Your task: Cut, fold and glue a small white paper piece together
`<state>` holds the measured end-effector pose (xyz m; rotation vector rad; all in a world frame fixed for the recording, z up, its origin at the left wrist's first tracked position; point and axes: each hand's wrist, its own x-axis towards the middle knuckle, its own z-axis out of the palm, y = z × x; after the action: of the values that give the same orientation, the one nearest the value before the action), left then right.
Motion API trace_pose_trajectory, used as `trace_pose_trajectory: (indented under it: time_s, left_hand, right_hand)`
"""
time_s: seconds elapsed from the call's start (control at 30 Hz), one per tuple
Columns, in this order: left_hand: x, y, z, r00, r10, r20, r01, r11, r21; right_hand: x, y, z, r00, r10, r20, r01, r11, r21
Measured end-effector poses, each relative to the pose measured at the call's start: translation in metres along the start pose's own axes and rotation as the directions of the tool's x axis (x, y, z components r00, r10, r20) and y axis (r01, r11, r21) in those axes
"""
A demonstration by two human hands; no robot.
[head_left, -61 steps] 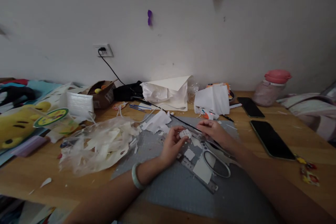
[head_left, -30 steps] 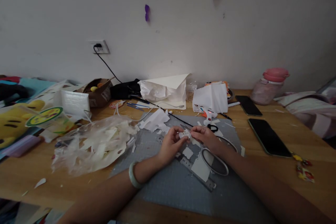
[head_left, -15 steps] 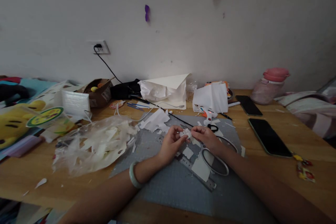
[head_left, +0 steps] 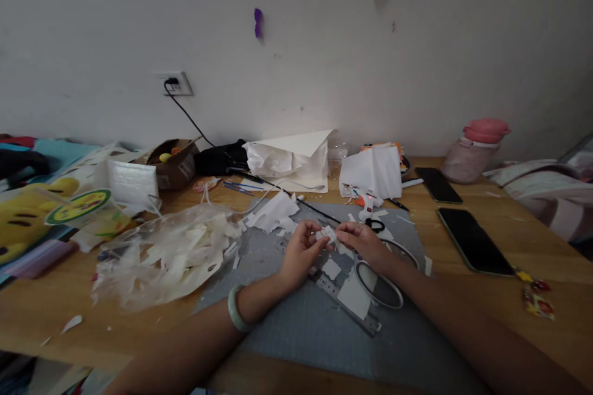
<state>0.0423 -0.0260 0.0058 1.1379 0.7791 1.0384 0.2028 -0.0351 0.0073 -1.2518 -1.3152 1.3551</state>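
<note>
A small white paper piece (head_left: pixel 328 234) with faint dark lines is held up over the grey cutting mat (head_left: pixel 296 333). My left hand (head_left: pixel 302 254) grips it between thumb and fingers. On its other side my right hand (head_left: pixel 364 243) has thumb and forefinger pinched at its edge. Beneath the hands lie a metal ruler (head_left: pixel 340 297), a cream card piece (head_left: pixel 356 295) and torn paper scraps (head_left: pixel 331 268). The large scissors (head_left: pixel 380 285) lie partly under my right forearm, their blades hidden.
A glue gun (head_left: pixel 368 202) rests at the mat's back edge. Left of the mat, a plastic bag (head_left: pixel 139 278) holds paper scraps. Two phones (head_left: pixel 472 242) lie at the right, near a pink bottle (head_left: pixel 473 151). A lidded cup (head_left: pixel 88 213) leans at far left.
Both hands stay in nearly the same place, still holding the small paper piece. The whole view has shifted very slightly.
</note>
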Motion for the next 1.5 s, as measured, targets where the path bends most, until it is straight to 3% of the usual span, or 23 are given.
trace_pose_trajectory:
  time_s: [0.63, 1.5]
  left_hand:
    - [0.0, 0.001, 0.001, 1.0, 0.004, -0.001, -0.004, 1.0, -0.009]
    - [0.001, 0.002, -0.001, 1.0, 0.01, 0.005, -0.01, 0.999, 0.04]
  right_hand:
    - [-0.001, -0.005, 0.004, 0.998, 0.055, -0.007, -0.055, 0.998, 0.013]
    - [-0.005, -0.009, 0.003, 1.0, 0.01, 0.018, -0.009, 1.0, -0.012]
